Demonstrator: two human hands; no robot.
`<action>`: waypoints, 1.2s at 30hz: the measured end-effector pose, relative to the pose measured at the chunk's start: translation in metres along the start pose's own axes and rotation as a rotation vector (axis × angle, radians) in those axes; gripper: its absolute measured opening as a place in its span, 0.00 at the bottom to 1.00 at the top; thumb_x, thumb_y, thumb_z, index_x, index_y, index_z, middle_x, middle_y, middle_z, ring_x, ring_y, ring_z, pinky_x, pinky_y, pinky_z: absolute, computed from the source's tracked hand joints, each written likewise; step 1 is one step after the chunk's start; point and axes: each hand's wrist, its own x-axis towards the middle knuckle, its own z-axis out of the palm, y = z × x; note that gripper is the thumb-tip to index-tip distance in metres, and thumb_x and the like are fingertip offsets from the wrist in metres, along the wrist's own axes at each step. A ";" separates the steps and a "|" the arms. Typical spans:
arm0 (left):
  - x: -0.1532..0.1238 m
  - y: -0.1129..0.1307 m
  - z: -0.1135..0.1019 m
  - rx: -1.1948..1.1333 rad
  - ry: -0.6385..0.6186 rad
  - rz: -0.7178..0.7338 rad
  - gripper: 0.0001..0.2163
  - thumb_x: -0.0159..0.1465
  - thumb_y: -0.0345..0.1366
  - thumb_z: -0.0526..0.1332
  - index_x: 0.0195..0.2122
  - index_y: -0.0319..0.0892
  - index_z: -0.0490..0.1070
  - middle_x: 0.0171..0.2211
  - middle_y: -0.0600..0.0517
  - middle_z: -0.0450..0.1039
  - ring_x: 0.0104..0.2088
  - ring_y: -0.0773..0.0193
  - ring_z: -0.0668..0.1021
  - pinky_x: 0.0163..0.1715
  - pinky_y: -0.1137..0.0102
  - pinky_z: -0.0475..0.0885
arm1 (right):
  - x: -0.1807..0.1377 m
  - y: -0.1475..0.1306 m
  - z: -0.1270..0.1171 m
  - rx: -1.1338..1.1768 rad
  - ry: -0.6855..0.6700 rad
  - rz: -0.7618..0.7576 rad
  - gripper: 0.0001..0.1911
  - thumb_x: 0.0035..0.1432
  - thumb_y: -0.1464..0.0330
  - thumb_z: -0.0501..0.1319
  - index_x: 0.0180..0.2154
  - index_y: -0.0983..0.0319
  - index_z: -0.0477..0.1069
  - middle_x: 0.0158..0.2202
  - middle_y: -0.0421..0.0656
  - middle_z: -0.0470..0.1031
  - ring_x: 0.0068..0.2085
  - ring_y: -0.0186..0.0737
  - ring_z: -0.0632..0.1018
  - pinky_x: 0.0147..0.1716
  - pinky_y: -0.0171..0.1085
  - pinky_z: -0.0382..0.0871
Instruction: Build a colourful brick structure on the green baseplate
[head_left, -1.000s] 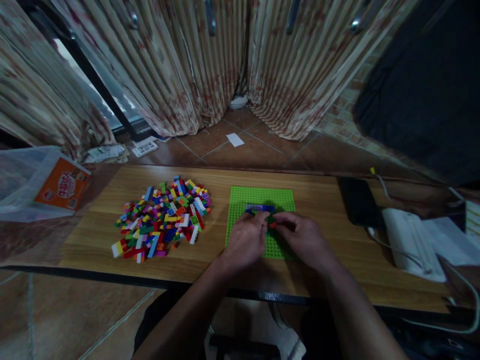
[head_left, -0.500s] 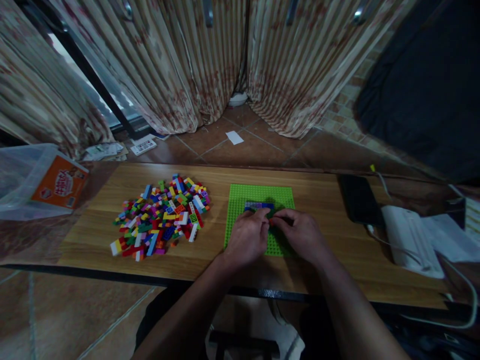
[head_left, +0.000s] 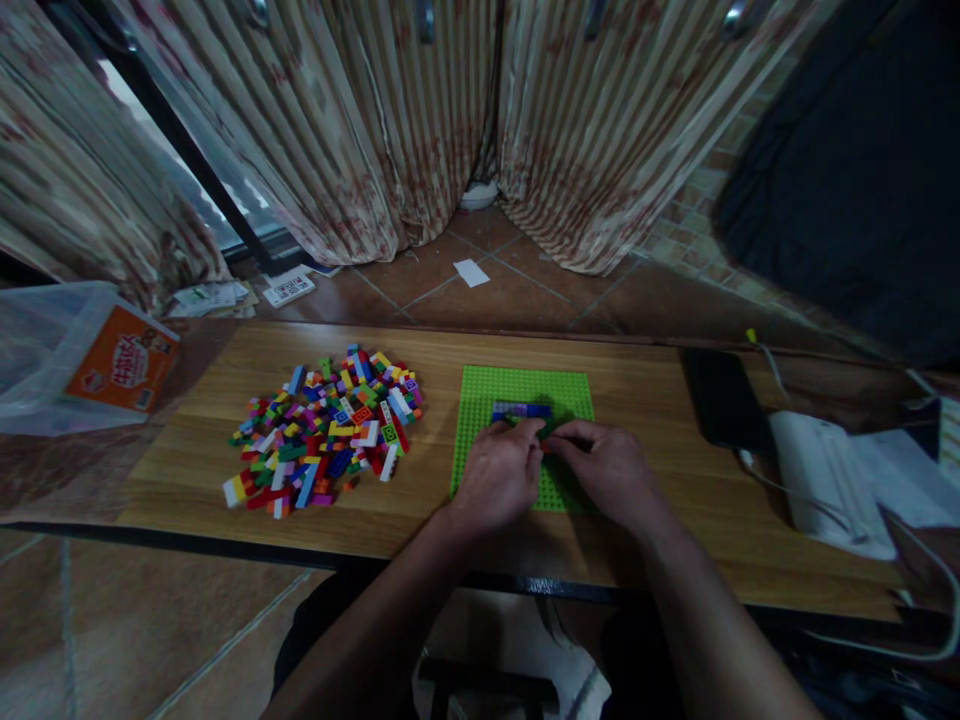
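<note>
A green studded baseplate (head_left: 469, 400) lies on the table in front of me. A row of blue and purple toy bricks (head_left: 529, 410) is on it, just beyond my fingertips. My left hand (head_left: 499, 465) rests over the plate with its fingers curled in against these bricks; what it grips is hidden. A bit of dark green brick shows by its fingertips. My right hand (head_left: 600, 465) is closed in a pinch, its fingertips meeting the left ones around a small reddish brick (head_left: 547, 446), mostly covered.
To the left, a heap of mixed toy bricks (head_left: 315, 440) is spread on the wooden table (head_left: 420, 520). A clear plastic box (head_left: 45, 350) stands beyond the left end. At the right lie a black phone-like device (head_left: 724, 400), a white case (head_left: 825, 485) and a cable.
Both hands stay at the same spot over the baseplate, with only slight finger motion. The whole view has shifted a little.
</note>
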 end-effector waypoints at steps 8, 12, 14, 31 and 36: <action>0.000 -0.001 0.002 0.019 0.014 0.028 0.17 0.67 0.31 0.53 0.56 0.40 0.67 0.40 0.49 0.79 0.43 0.57 0.77 0.50 0.59 0.71 | 0.003 0.002 -0.001 0.007 -0.027 -0.016 0.09 0.56 0.65 0.59 0.30 0.58 0.78 0.31 0.40 0.81 0.34 0.41 0.78 0.36 0.40 0.65; 0.000 0.001 0.002 0.020 0.009 0.023 0.17 0.67 0.32 0.53 0.56 0.40 0.68 0.40 0.48 0.79 0.42 0.56 0.77 0.49 0.59 0.71 | 0.004 0.002 -0.002 0.015 -0.041 -0.044 0.10 0.57 0.65 0.59 0.29 0.58 0.78 0.30 0.39 0.81 0.34 0.40 0.78 0.36 0.39 0.65; 0.000 0.002 0.002 0.017 0.015 0.009 0.17 0.67 0.31 0.53 0.56 0.39 0.67 0.41 0.48 0.79 0.43 0.56 0.77 0.50 0.58 0.71 | 0.004 0.002 -0.003 0.017 -0.046 -0.045 0.10 0.57 0.65 0.59 0.29 0.58 0.78 0.30 0.39 0.81 0.33 0.40 0.78 0.36 0.39 0.65; 0.003 0.006 0.004 0.022 0.047 -0.070 0.17 0.66 0.31 0.54 0.56 0.38 0.67 0.40 0.45 0.79 0.43 0.54 0.78 0.48 0.56 0.73 | 0.008 0.007 -0.004 0.044 -0.085 -0.057 0.11 0.57 0.64 0.58 0.30 0.58 0.78 0.31 0.40 0.81 0.34 0.41 0.78 0.37 0.39 0.66; 0.002 0.006 0.004 0.034 0.055 -0.046 0.17 0.66 0.31 0.54 0.56 0.38 0.68 0.39 0.45 0.79 0.43 0.55 0.78 0.49 0.57 0.72 | 0.009 0.008 -0.005 0.043 -0.096 -0.065 0.10 0.57 0.64 0.58 0.30 0.58 0.78 0.31 0.40 0.81 0.34 0.41 0.78 0.36 0.40 0.66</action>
